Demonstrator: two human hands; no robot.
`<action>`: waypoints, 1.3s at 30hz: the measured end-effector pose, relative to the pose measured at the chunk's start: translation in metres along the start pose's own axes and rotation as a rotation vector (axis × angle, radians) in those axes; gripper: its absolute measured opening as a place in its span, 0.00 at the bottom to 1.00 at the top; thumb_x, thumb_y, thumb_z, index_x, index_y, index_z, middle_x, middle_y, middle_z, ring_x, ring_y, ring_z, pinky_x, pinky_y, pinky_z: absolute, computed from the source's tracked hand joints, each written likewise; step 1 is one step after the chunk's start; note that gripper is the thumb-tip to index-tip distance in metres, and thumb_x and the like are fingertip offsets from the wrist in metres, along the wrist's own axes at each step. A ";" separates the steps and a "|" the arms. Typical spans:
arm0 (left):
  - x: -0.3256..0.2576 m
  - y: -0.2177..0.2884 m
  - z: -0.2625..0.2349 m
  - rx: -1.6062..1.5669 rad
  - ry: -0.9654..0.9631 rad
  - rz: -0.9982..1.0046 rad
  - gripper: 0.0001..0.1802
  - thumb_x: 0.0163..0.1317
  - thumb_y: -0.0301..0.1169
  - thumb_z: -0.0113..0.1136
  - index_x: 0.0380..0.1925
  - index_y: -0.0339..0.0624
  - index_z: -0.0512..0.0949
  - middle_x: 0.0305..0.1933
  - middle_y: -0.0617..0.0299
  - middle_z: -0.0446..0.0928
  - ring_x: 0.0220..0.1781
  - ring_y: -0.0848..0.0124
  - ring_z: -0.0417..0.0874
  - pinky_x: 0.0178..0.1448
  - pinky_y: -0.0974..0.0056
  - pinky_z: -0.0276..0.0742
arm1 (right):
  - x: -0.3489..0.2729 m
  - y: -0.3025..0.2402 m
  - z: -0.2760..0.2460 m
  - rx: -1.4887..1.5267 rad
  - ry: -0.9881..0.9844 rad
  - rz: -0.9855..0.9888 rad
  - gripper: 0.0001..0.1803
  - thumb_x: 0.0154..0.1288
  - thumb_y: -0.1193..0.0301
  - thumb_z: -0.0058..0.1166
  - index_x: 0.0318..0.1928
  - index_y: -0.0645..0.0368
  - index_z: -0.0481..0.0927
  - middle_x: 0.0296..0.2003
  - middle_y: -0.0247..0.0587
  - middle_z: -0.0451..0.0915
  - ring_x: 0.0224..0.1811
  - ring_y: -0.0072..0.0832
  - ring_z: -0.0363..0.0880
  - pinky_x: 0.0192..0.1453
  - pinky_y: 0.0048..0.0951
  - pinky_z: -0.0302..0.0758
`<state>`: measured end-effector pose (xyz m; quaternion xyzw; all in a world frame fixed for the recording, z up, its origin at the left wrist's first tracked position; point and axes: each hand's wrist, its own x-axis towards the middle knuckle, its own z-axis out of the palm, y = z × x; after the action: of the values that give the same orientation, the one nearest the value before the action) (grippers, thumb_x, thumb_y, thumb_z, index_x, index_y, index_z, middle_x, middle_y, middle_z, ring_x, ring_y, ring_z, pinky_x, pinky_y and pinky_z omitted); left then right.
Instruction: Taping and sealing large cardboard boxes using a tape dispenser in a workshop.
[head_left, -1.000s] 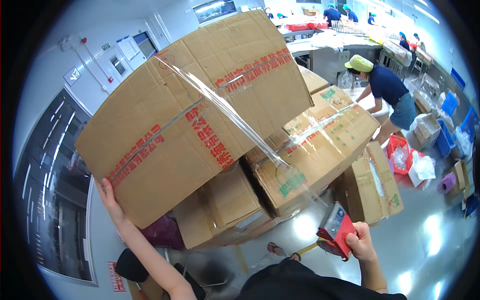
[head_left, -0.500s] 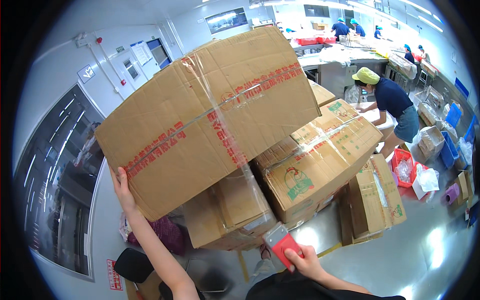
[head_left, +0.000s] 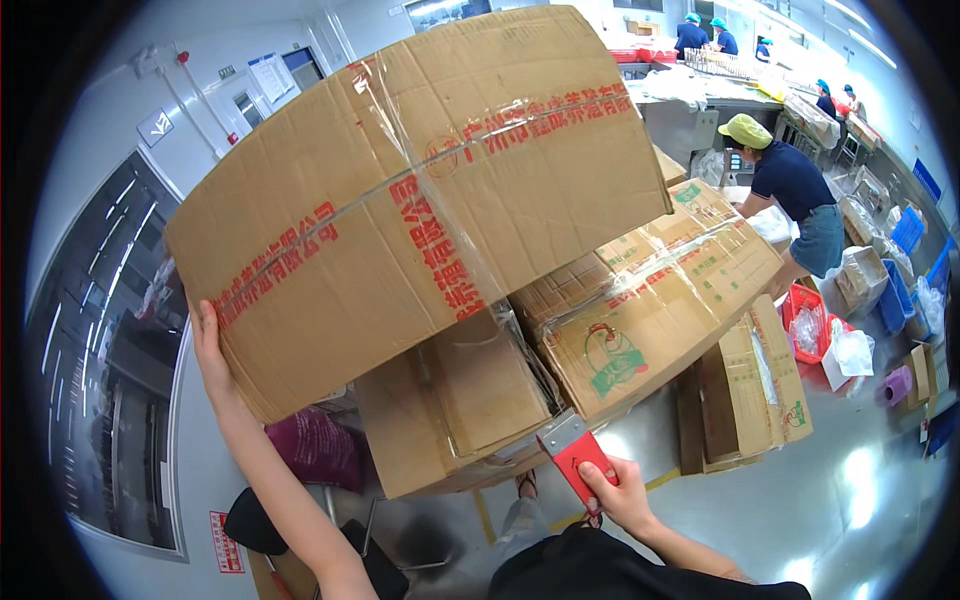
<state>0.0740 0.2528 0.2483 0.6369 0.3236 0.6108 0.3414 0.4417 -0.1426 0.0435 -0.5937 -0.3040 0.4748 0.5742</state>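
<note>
Your left hand lies flat and spread against the lower left corner of the big box, propping it tilted on top of the stack; the fingers grip nothing, they only press. Your right hand is clenched round a red tape dispenser, held low, just beside the front edge of the lower box.

By the look of it the taping is well along: clear tape already crosses the big box in two bands, lengthwise and across, and wrinkles at the top edge. A loose clear strip hangs at the lower right corner, so that end seems left to press down or cut.

The boxes are plain brown corrugated card, matt, with red print; the tape is glossy and catches light. The side box is also taped and bears a green mark.
</note>
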 end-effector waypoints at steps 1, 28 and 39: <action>0.006 -0.002 -0.001 -0.094 -0.065 -0.058 0.37 0.83 0.48 0.51 0.82 0.38 0.59 0.80 0.56 0.66 0.77 0.65 0.70 0.79 0.61 0.65 | 0.004 -0.002 0.003 0.021 -0.004 -0.010 0.20 0.82 0.59 0.56 0.36 0.64 0.83 0.19 0.28 0.78 0.18 0.13 0.73 0.22 0.21 0.66; 0.058 0.023 0.028 0.796 0.169 0.345 0.32 0.84 0.44 0.47 0.82 0.45 0.61 0.84 0.55 0.63 0.82 0.61 0.67 0.83 0.56 0.63 | 0.048 -0.019 0.073 -0.001 -0.005 0.199 0.22 0.83 0.56 0.56 0.37 0.63 0.83 0.21 0.29 0.80 0.21 0.14 0.76 0.23 0.22 0.68; 0.032 0.058 0.158 1.716 0.111 0.428 0.38 0.77 0.57 0.49 0.69 0.33 0.72 0.81 0.40 0.64 0.82 0.27 0.57 0.84 0.35 0.54 | 0.044 -0.017 0.064 0.072 -0.051 0.176 0.23 0.82 0.56 0.58 0.33 0.62 0.82 0.19 0.28 0.76 0.19 0.15 0.74 0.22 0.24 0.68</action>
<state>0.2328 0.2412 0.3109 0.6897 0.5601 0.2386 -0.3919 0.4025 -0.0751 0.0574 -0.5848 -0.2479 0.5491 0.5432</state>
